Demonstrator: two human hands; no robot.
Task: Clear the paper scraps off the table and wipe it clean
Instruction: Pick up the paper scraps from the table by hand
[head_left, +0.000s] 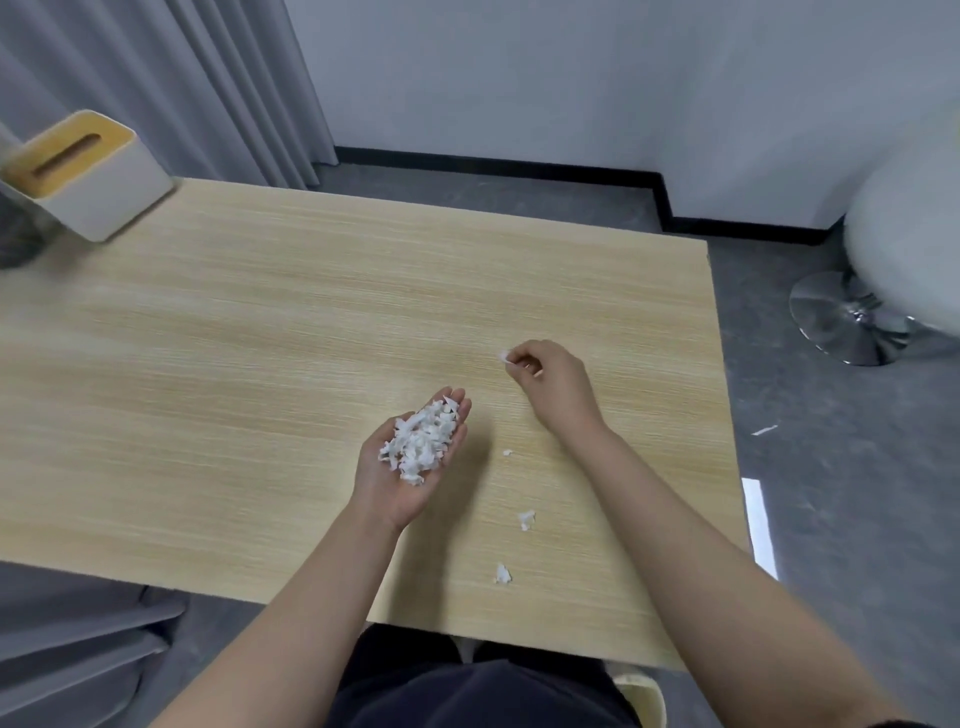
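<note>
Left hand cups a scrap pile; right hand pinches one scrap, its fingers mostly hidden.

Pale grey wall with black skirting, grey pleated curtains, dark grey floor, white chrome-based stool.

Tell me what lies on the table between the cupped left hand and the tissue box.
Head view: only bare table between left hand and tissue box.

Table: pale wood-grain top, matt, smooth. Scraps: white paper, torn, ragged. Tissue box: matt white plastic, wood-look lid. Stool base: polished metal, glossy. Curtain: grey cloth.
</note>
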